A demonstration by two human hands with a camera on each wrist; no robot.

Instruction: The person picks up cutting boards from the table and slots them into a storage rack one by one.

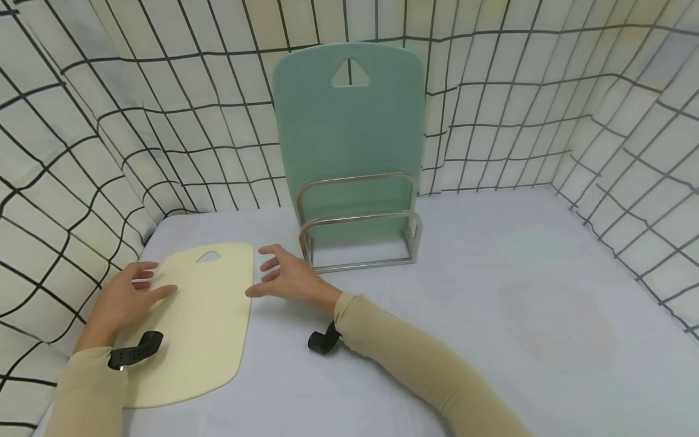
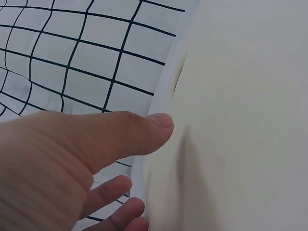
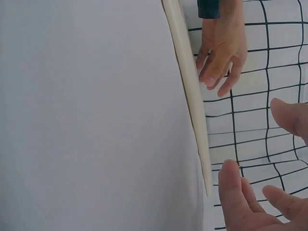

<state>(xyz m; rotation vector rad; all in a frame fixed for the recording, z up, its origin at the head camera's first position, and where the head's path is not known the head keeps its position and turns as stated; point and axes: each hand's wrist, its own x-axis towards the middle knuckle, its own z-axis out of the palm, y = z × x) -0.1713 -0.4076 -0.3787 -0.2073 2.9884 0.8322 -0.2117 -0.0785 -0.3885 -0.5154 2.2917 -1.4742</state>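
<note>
At lower left of the frame, the cream board [image 1: 202, 321] lies on the tabletop [image 1: 480, 303]. I see the left hand [image 1: 127, 297] by its left edge, the right hand [image 1: 295, 276] near its right, both with fingers wide from the thumb. Upper centre, the green board [image 1: 349, 133] stands behind the rack's [image 1: 360, 215] bars.

1. The left grip [image 1: 128, 297] is at the left edge of the lying board [image 1: 202, 328], thumb over it, fingers outside.
2. The right grip [image 1: 289, 276] is just beside that board's right edge; between the two grips, the board lies flat on the surface [image 1: 464, 303].
3. Just behind and right of the right grip, the rack [image 1: 363, 266] stands on the surface.
4. The standing board [image 1: 352, 127] rises there, behind the rack's two hoops.
5. The cloth wall [image 1: 491, 103] runs left of the left grip, behind both grips, and well right of the right grip.
</note>
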